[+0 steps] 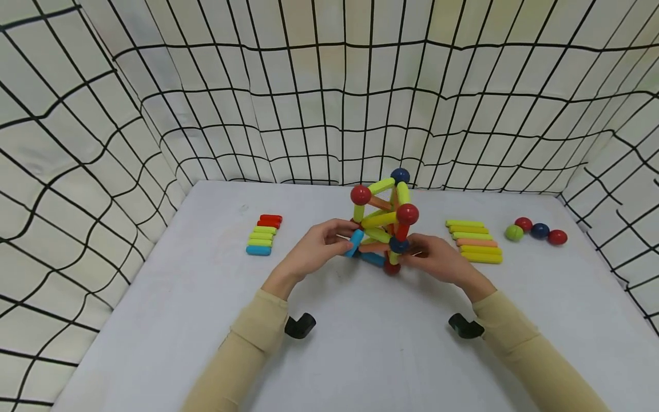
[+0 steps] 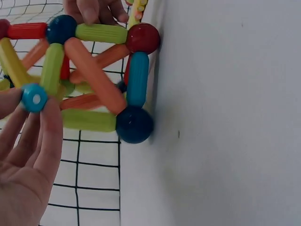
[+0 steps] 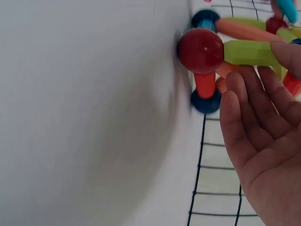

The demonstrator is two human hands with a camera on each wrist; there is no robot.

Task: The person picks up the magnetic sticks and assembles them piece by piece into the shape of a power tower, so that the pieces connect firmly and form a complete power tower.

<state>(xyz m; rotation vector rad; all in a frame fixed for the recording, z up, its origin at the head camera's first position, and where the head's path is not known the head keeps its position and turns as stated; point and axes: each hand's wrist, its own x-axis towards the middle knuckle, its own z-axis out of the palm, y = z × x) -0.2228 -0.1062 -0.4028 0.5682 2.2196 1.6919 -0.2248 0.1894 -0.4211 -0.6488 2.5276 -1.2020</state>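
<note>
A two-level frame of coloured magnetic sticks and balls [image 1: 380, 220] stands on the white table, with red and dark blue balls at its joints. My left hand [image 1: 316, 249] is on its left side and pinches a light blue magnetic stick [image 2: 35, 98] between thumb and fingertips, one round end facing the left wrist camera. On the opposite side, my right hand [image 1: 437, 260] holds an upright lime stick [image 3: 249, 52] low on the frame, thumb on one face and fingers behind. That stick rises from a red ball [image 3: 201, 51] at the table. Part of the frame's far side is hidden.
Short red, lime and blue sticks [image 1: 261, 236] lie in a column at left. Longer yellow, lime and orange sticks [image 1: 473, 243] lie at right, beside several loose balls [image 1: 539, 230]. A black net [image 1: 386, 97] over white cloth encloses the table's back and sides.
</note>
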